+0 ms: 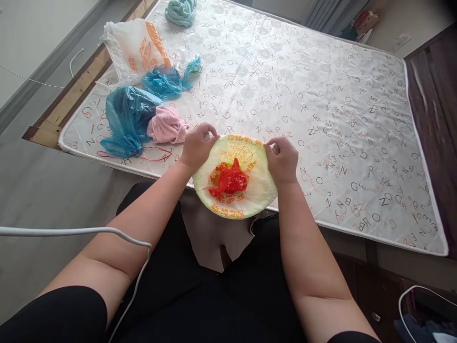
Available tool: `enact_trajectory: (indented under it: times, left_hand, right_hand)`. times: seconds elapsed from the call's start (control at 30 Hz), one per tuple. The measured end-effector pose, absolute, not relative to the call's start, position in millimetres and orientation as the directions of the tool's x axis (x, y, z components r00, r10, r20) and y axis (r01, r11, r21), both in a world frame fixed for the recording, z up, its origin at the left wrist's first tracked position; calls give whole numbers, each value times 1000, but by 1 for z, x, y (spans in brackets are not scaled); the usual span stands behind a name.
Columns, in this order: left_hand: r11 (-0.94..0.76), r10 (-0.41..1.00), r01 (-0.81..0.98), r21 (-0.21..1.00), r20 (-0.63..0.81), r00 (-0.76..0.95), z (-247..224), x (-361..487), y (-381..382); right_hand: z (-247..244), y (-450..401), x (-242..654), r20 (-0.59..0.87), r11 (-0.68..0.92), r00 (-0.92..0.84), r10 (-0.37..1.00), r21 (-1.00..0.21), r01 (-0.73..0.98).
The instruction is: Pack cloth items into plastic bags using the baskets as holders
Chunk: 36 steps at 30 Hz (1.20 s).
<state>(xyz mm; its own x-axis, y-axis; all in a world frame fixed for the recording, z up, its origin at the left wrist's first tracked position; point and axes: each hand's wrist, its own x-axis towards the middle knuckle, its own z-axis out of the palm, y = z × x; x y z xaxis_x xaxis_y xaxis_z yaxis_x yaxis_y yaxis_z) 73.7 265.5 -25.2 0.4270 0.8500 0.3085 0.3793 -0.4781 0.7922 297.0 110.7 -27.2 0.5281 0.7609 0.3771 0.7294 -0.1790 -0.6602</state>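
My left hand [197, 145] and my right hand [283, 158] each pinch the top edge of a pale yellow-white plastic bag [257, 186] with orange print. They stretch it taut at the mattress's near edge, above my lap. A crumpled red plastic bag [230, 181] shows through from inside it. Both hands are closed on the bag's rim.
The white quilted mattress [321, 109] with printed letters lies ahead. On its left side sit a blue bag [126, 119], a pink cloth [167, 125], a smaller blue bag [164, 81], a white-and-orange bag [135, 47] and a teal cloth [181, 11]. A white cable [71, 232] crosses my left arm.
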Motion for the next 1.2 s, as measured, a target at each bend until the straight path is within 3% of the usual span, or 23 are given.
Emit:
enact_trajectory:
  times: [0.53, 0.8, 1.2]
  left_hand:
    - [-409, 889, 376, 832, 270, 369, -35, 73, 273]
    - [-471, 861, 360, 805, 330, 388, -29, 72, 269]
    - [-414, 889, 433, 800, 254, 381, -31, 74, 272]
  right_hand:
    - [-33, 112, 295, 424, -199, 594, 683, -675, 711]
    - [-36, 116, 303, 434, -225, 515, 739, -562, 796]
    - [-33, 114, 300, 321, -229, 544, 775, -660, 716]
